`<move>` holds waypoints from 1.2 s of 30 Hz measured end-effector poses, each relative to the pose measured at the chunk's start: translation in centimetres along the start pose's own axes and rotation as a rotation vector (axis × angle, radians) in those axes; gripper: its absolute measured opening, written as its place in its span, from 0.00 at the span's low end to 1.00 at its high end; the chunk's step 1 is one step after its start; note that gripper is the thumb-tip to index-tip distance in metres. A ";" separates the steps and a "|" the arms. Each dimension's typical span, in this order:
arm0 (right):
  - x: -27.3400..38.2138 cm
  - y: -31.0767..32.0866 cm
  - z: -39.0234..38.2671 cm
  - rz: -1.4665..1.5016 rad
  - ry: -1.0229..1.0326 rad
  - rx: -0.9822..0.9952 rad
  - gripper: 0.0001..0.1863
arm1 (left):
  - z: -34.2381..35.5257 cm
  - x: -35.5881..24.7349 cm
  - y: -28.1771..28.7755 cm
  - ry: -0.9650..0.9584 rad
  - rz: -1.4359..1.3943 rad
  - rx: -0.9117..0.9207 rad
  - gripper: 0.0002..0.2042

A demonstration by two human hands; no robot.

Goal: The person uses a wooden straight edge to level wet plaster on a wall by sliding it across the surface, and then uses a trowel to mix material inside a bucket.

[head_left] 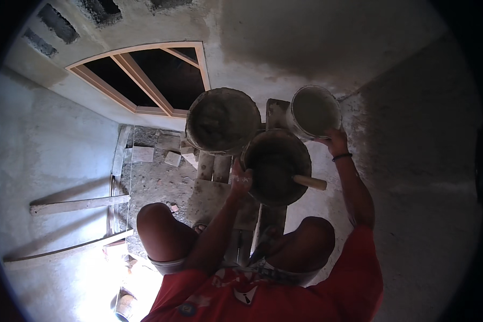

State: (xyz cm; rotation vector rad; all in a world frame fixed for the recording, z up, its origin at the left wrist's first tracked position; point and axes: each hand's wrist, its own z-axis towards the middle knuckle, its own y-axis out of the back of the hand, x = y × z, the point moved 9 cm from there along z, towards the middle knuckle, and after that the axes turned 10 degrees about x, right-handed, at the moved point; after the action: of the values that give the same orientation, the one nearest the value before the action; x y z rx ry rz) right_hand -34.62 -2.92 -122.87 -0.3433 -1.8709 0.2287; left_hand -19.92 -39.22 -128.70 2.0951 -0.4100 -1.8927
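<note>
Red cloth of the person's shirt (284, 295) fills the near edge, with both bare knees raised just beyond it. Past the knees lies a staging of rough wooden planks (220, 182), mortar-stained, high above a rubble-strewn floor (155, 177) at the left.

The left hand (240, 180) is raised off a bent forearm, fingers curled on the near-left rim of a dark round mortar-caked pan (276, 166); it is gripping that rim. A wooden tool handle (309, 182) juts over the pan's right edge.

The right arm extends farther, elbow partly straightened, a dark band at the wrist. The right hand (334, 142) presses the lower side of a pale plastic bucket (314, 111) standing at the far right end of the planks; whether the fingers close around it cannot be told.

A second, larger mortar-crusted pan (224, 121) sits far left, just beside the first. Beyond it, a timber-framed arched window opening (150, 78) pierces the grey plastered wall.

Risk: the bucket stands close to the plank edge, and a one-handed tilt may tip it off. The pan, held by one rim only, may slide and shed the loose handle.
</note>
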 end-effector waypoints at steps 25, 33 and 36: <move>7.7 -4.7 -13.0 -0.271 0.254 -0.078 0.22 | -0.4 -1.4 0.7 -0.149 -0.008 -0.138 0.25; 7.2 -5.8 -13.6 -0.328 0.270 -0.001 0.24 | -0.1 -0.7 1.1 -0.050 -0.077 -0.061 0.27; 7.2 -5.8 -13.6 -0.341 0.265 -0.017 0.25 | 0.4 0.1 0.8 0.053 -0.098 -0.027 0.29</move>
State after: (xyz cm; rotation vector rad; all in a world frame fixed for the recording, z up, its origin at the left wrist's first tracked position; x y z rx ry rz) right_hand -24.57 -6.07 -110.22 -0.0571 -1.6381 -0.0626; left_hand -20.29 -39.95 -128.49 2.1787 -0.2730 -1.8797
